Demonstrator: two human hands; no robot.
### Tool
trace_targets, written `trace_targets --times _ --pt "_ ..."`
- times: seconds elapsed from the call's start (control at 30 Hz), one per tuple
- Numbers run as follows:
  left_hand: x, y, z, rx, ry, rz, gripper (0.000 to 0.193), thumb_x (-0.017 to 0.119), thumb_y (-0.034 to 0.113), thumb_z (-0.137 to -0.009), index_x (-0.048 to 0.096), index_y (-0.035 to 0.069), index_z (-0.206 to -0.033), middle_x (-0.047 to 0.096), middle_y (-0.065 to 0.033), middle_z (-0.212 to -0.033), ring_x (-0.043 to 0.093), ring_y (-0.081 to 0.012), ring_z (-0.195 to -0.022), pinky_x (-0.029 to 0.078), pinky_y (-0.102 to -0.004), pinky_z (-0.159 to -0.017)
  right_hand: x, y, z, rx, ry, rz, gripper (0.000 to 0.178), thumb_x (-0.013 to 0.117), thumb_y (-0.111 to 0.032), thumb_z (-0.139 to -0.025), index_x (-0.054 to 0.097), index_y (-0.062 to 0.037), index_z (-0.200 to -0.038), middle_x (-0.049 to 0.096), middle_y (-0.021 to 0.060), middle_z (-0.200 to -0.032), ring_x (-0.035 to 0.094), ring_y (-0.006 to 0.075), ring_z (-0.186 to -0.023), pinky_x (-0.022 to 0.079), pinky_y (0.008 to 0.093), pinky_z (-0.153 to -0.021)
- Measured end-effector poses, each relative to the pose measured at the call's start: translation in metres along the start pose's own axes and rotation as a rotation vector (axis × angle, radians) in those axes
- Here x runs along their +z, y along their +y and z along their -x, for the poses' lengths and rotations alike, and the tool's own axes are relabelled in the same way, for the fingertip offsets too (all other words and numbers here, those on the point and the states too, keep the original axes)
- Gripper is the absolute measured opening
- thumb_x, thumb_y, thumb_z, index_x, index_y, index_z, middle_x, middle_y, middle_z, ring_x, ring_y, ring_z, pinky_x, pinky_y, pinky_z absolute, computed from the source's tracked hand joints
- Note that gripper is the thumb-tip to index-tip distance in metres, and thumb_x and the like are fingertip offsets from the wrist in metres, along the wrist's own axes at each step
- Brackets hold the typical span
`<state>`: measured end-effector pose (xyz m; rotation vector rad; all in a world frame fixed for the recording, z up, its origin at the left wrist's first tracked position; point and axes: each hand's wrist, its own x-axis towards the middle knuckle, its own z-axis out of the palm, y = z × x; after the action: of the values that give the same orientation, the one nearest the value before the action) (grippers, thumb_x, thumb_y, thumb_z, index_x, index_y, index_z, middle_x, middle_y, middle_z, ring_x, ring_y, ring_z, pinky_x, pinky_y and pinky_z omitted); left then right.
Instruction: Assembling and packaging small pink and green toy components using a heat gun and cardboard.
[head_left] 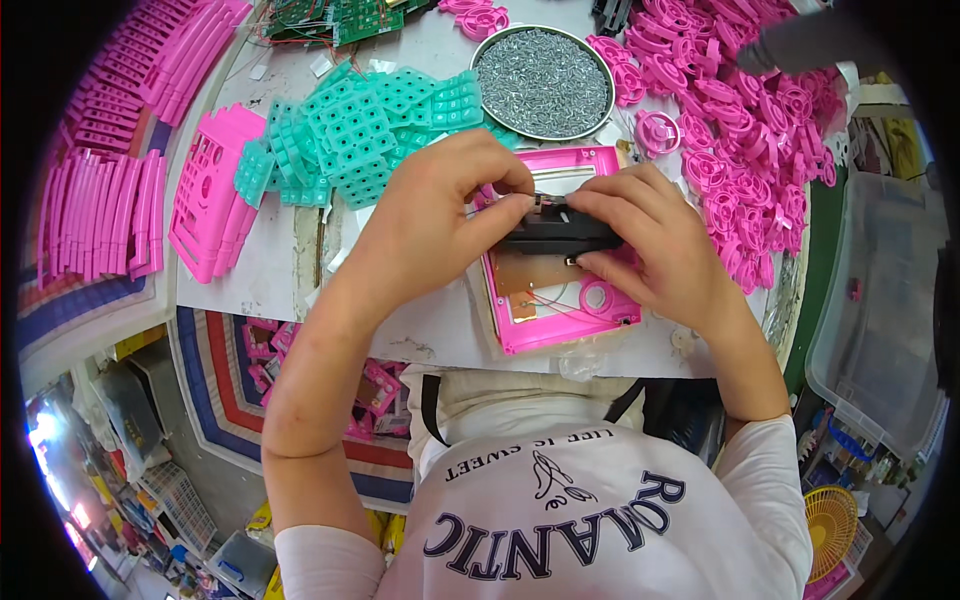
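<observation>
Fingers, right hand [660,235]: closed across the right end of a black part [555,236], fingertips on its upper edge, thumb below. Fingers, left hand [450,195]: thumb and forefinger drawn together at the upper-left edge of the same part, beside a small metal piece [547,202]; whether they grip or only touch, cannot tell.

Black part: one, lying crosswise over a pink casing [540,335]; resting or held clear, cannot tell. Casing: open, a brown board [545,275] and thin wires inside, a pink ring [597,296] towards five o'clock.

Surroundings, clock centred on the black part:
- Twelve o'clock: round tin [545,138], filled with small metal bits [545,85].
- Two o'clock: heap of pink ring-shaped parts [740,130].
- Three o'clock, well apart: clear plastic box [880,300].
- Between four and five, well apart: yellow round basket [830,530].
- Nine o'clock: pink perforated shells [210,195], standing tilted; farther out, row of pink strips [100,215].
- Ten o'clock: pile of turquoise keypads [350,135].
- Between ten and eleven: green circuit boards [365,20].
</observation>
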<state>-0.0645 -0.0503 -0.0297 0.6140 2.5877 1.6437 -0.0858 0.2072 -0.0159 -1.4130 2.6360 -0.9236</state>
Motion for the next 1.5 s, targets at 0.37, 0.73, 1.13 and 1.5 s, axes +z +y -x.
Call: trace_targets --times 0.37,0.73,1.13,1.5 --pt "-0.005 0.007 -0.025 0.2 -0.251 -0.314 0.011 0.07 0.005 -0.084 0.067 0.002 -0.094 0.063 -0.013 -0.085 0.062 -0.0335 -0.079 0.049 -0.0416 -0.07 -0.001 0.003 -0.002 -0.027 -0.035 0.01 0.054 0.081 -0.008 -0.07 0.064 -0.0025 -0.121 0.064 0.0129 -0.113 0.059 0.034 -0.105 0.054 0.0429 -0.088" --pt "-0.003 0.011 -0.028 0.423 -0.253 -0.454 0.016 0.069 0.006 -0.085 0.067 0.005 -0.101 0.065 -0.0105 -0.09 0.063 -0.0356 -0.083 0.05 -0.0463 -0.072 -0.004 0.004 -0.004 -0.052 -0.052 0.007 0.052 0.081 -0.007 -0.071 0.063 -0.0011 -0.121 0.064 0.0134 -0.112 0.06 0.0338 -0.102 0.053 0.0426 -0.088" --pt "0.006 0.022 0.007 0.127 -0.167 -0.413 0.015 0.07 0.002 -0.085 0.07 0.004 -0.1 0.066 -0.0114 -0.091 0.065 -0.0337 -0.079 0.052 -0.0413 -0.067 -0.006 -0.003 -0.005 -0.048 -0.138 0.079 0.052 0.079 -0.006 -0.072 0.063 -0.0092 -0.121 0.062 0.0086 -0.113 0.057 0.0304 -0.108 0.055 0.041 -0.086" --pt "0.015 0.021 0.001 -0.246 -0.058 -0.093 0.016 0.073 0.01 -0.085 0.07 -0.004 -0.091 0.066 -0.0101 -0.076 0.064 -0.0181 -0.068 0.051 -0.0316 -0.064 -0.003 -0.015 -0.004 0.026 -0.117 0.105 0.049 0.077 -0.005 -0.075 0.063 -0.0099 -0.121 0.06 0.0087 -0.116 0.057 0.0313 -0.112 0.058 0.0398 -0.082"
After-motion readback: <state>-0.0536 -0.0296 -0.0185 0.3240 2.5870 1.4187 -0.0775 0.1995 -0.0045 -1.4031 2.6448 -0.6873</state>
